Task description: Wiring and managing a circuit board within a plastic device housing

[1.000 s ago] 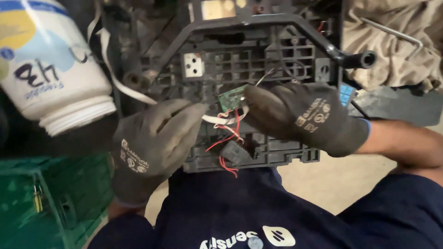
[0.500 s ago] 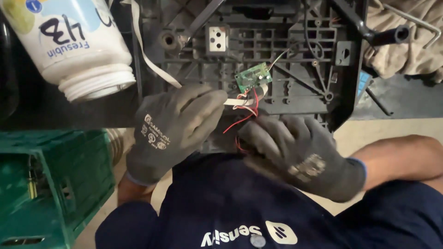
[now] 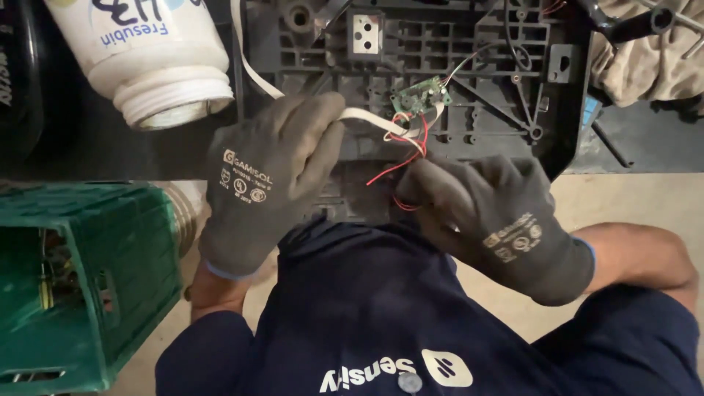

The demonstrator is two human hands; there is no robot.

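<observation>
A dark grey plastic chassis panel (image 3: 477, 81) with ribs and holes lies in front of me. A small green circuit board (image 3: 420, 95) sits on it, with red wires (image 3: 411, 147) and a white flat ribbon cable (image 3: 367, 116) running from it. My left hand (image 3: 268, 183), in a grey glove, pinches the ribbon cable near the board. My right hand (image 3: 499, 220), also gloved, grips the red wires just below the board at the panel's near edge.
A white plastic jar (image 3: 150, 59) lies on its side at upper left. A green plastic crate (image 3: 81, 286) stands at lower left. Beige cloth (image 3: 645, 59) and a black metal tool (image 3: 631, 26) lie at upper right. My dark blue shirt fills the bottom.
My right hand dropped from the board down to the red wires at the panel's near edge. My left hand rose slightly and holds the ribbon cable.
</observation>
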